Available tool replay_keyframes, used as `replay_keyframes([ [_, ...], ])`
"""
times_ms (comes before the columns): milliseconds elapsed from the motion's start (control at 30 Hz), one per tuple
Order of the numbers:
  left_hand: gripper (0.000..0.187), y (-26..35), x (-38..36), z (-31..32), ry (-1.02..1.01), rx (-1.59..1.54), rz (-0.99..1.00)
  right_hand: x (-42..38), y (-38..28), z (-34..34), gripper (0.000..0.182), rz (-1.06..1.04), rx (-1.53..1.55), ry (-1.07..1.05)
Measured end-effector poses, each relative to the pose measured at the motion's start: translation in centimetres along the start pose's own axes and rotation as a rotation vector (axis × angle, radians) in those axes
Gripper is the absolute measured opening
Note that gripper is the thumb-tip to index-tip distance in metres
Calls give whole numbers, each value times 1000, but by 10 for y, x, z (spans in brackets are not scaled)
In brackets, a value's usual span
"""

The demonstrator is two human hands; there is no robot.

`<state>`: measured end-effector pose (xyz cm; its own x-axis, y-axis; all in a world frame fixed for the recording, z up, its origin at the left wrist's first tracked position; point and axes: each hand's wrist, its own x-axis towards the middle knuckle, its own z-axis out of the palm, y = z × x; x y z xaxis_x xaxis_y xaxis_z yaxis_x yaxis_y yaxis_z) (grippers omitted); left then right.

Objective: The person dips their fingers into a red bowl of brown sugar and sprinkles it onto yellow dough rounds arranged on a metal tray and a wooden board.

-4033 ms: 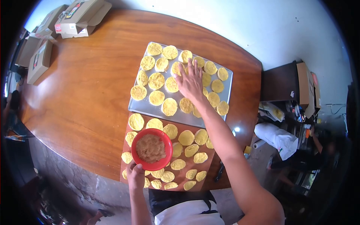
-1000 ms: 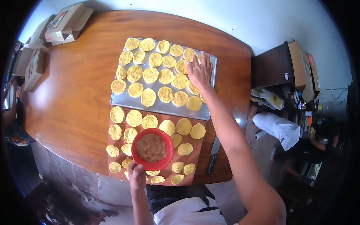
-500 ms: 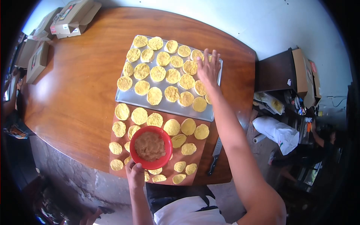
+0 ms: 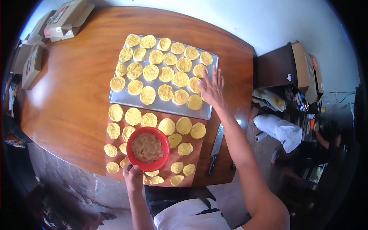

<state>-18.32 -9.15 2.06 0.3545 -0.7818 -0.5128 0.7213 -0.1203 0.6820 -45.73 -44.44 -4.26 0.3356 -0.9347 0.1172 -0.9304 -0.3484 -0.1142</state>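
My left hand (image 4: 133, 177) grips the near rim of a red bowl (image 4: 166, 153), which holds a brown, crumbly filling (image 4: 147, 148). The bowl is over a brown board (image 4: 198, 153) with yellow cake-like rounds (image 4: 133, 116) spread across it. Beyond the board lies a metal tray (image 4: 128, 98) bearing rows of similar rounds (image 4: 151, 72). My right hand (image 4: 213, 90), open with fingers apart, reaches over the tray's right side. Its fingertips are close to the rounds there, and the palm hides part of the tray's edge.
A knife (image 4: 216, 147) with a black handle lies right of the board on the wooden table (image 4: 73, 92). Cardboard boxes (image 4: 67, 21) stand at the far left. Off to the right are a white sack (image 4: 278, 128), a dark cabinet (image 4: 274, 71) and another person (image 4: 324, 142).
My right hand has moved from the tray's far right corner back along its right side. My left hand still holds the bowl. The whole view has shifted slightly.
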Motion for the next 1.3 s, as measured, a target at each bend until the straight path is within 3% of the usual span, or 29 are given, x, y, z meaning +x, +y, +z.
replay_keyframes([
  [100, 49, -5, -3, 3, -30, 1, -28, 3, -4, -2, 63, 39, -17, -80],
  [367, 52, -16, -5, 12, -80, 22, -28, 9, -14, 12, 67, 69, 12, 15],
  [667, 50, -9, -15, 8, -44, 21, 11, 16, -17, 13, 69, 182, 50, -29],
  [767, 48, -11, -15, 0, -46, 25, 11, 19, -24, 8, 69, 93, 15, 3],
  [1067, 47, -9, -16, 5, -40, 20, 7, 15, -25, 12, 66, 111, 13, -64],
  [1167, 48, -7, -15, 12, 5, 16, 20, 14, -19, 8, 65, 161, 57, 40],
  [1300, 48, -6, -15, 6, -41, 13, -9, 12, -7, 5, 65, 194, 23, -58],
])
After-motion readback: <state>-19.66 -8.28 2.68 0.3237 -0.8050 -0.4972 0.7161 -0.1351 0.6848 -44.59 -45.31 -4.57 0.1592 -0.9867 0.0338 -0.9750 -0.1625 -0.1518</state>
